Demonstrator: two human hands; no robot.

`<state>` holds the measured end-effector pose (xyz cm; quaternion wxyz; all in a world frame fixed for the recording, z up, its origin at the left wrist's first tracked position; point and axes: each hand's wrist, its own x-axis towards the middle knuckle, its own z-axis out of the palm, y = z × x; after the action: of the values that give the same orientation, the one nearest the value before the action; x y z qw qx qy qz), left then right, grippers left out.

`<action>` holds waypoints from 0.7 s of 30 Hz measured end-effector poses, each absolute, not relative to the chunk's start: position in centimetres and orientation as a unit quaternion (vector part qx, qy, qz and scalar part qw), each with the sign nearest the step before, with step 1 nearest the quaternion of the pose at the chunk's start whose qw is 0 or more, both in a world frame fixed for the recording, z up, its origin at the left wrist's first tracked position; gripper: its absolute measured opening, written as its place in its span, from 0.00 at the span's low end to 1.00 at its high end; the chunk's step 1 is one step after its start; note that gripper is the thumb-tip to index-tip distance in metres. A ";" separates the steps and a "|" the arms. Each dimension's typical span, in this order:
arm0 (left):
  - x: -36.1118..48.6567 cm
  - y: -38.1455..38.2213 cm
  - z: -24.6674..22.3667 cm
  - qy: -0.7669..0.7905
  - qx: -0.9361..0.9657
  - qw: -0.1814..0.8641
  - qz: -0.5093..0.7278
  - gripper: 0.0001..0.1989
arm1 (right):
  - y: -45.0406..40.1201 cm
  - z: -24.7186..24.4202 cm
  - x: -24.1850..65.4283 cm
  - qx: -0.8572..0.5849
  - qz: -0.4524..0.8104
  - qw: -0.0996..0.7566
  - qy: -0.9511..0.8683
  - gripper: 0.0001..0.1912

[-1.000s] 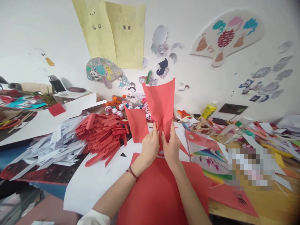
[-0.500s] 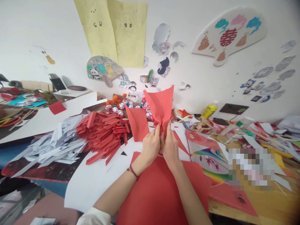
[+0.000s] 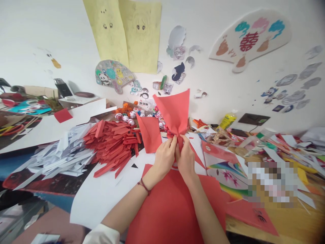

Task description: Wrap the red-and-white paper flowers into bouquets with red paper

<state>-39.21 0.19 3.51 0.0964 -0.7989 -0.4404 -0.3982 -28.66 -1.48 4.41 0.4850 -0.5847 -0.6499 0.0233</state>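
Both my hands pinch a sheet of red paper (image 3: 175, 110) at its gathered lower part, and its top fans out upright above them. My left hand (image 3: 164, 155) is closed on the gather from the left, with a dark cord round its wrist. Close beside it, my right hand (image 3: 186, 157) grips from the right; what lies between the palms is hidden. Just left of them stands another creased red piece (image 3: 150, 134). Beneath my forearms spreads a large red sheet (image 3: 170, 206), lying over a white sheet (image 3: 101, 200).
Left are piles of folded red strips (image 3: 114, 142) and white strips (image 3: 61, 152). Wrapped lollipops (image 3: 125, 119) lie behind. To the right are a rainbow-printed folder (image 3: 225, 169), a yellow bottle (image 3: 228, 119) and paper scraps. A wall with drawings rises behind.
The fingers of my right hand have bent in closer to the gather. The red paper's top has spread slightly wider. The view has shifted a little.
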 end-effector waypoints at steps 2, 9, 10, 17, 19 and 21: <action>-39.2 0.3 3.4 -0.440 -0.797 0.104 -0.400 0.22 | -1.5 4.6 -28.6 -0.560 0.014 0.509 -0.654 0.21; -39.3 0.3 3.4 -0.430 -0.792 0.099 -0.421 0.23 | -1.9 5.4 -28.8 -0.519 0.073 0.586 -0.617 0.20; -39.3 0.3 3.5 -0.427 -0.791 0.100 -0.426 0.23 | -2.0 5.5 -28.9 -0.515 0.098 0.599 -0.606 0.21; -39.5 0.5 3.5 -0.421 -0.784 0.111 -0.442 0.25 | -0.9 5.7 -27.8 -0.445 0.249 0.692 -0.511 0.18; -39.4 0.5 3.4 -0.420 -0.786 0.117 -0.438 0.24 | -0.1 5.7 -27.1 -0.430 0.258 0.717 -0.484 0.13; -39.4 0.6 3.4 -0.416 -0.790 0.120 -0.435 0.24 | 0.7 5.7 -26.3 -0.409 0.300 0.718 -0.476 0.11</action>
<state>-39.42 0.55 3.42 0.1199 -0.7898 -0.4158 -0.4346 -26.32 0.66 5.72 0.7182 -0.4087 -0.4765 0.3002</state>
